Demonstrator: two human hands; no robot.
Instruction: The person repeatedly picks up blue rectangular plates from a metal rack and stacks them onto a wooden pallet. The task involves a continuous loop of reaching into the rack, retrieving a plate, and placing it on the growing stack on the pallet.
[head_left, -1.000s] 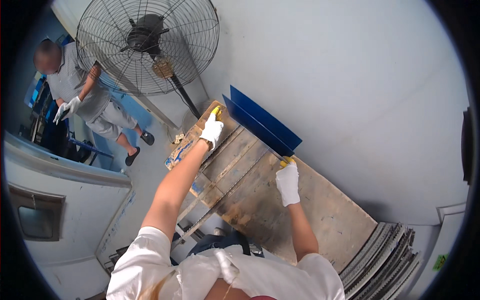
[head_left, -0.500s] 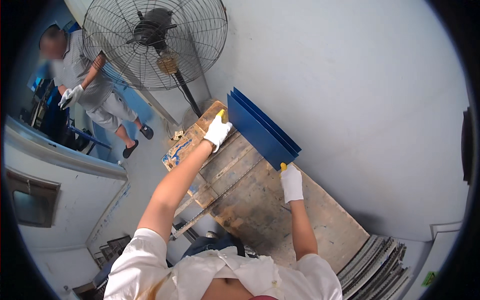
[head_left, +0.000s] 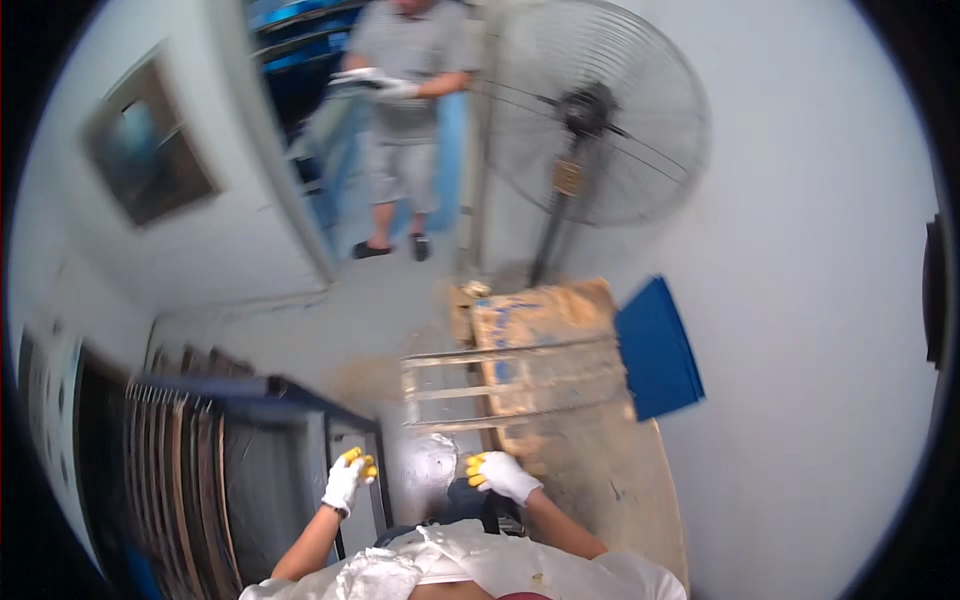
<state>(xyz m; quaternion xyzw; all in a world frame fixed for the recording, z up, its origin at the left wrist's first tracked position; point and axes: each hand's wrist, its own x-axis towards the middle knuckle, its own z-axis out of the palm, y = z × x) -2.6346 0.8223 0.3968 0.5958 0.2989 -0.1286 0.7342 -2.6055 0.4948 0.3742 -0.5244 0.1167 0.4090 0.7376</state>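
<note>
My left hand, in a white glove with yellow fingertips, is raised beside a dark-framed rack. Its fingers are loosely bent and apart, with nothing seen in them. My right hand, gloved the same way, hovers by the worktable's near left edge, fingers slightly curled and apart. It appears to hold nothing. Dark blue panels stand on the far right of the wooden worktable, against the wall and away from both hands. A light metal frame lies across the table and juts past its left edge.
A rack with several upright slats stands at left. Behind the table is a large caged fan. A person in white gloves stands in the doorway, holding something dark. A pale, roundish thing lies low between my hands.
My hands have let go of the blue panels and come back toward my body. The view has swung left, bringing the rack into sight; the panels now stand alone.
</note>
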